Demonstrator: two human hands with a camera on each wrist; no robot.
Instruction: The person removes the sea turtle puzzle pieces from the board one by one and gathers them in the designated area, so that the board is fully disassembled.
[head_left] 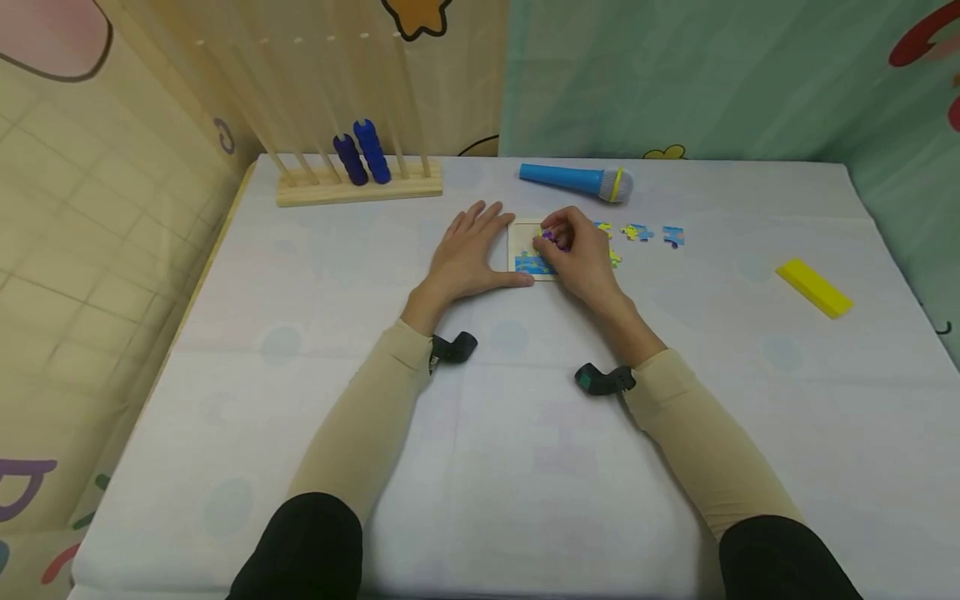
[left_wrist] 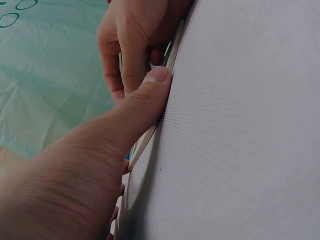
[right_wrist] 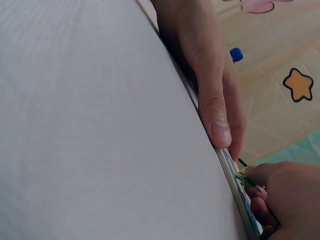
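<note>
The right hand [head_left: 585, 257] pinches a puzzle piece [head_left: 549, 236]; the left hand [head_left: 467, 257], spread, steadies the tray [head_left: 523, 237]. Careful edge alignment should help.

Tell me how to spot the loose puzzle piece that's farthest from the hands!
On the white-covered table, find the blue microphone at the back. Nearer you than its silver head, loose puzzle pieces spread rightward. Yours is the end piece on the right: mostly blue, without its neighbour's yellow patch.

On my feed, puzzle frame [head_left: 511, 250] looks matt wood; peg stand [head_left: 360, 193] ditto, smooth; mic handle [head_left: 558, 177] plastic-like w/ rough mesh head [head_left: 620, 186]; tabletop cover [head_left: 517, 467] matt cloth.
</note>
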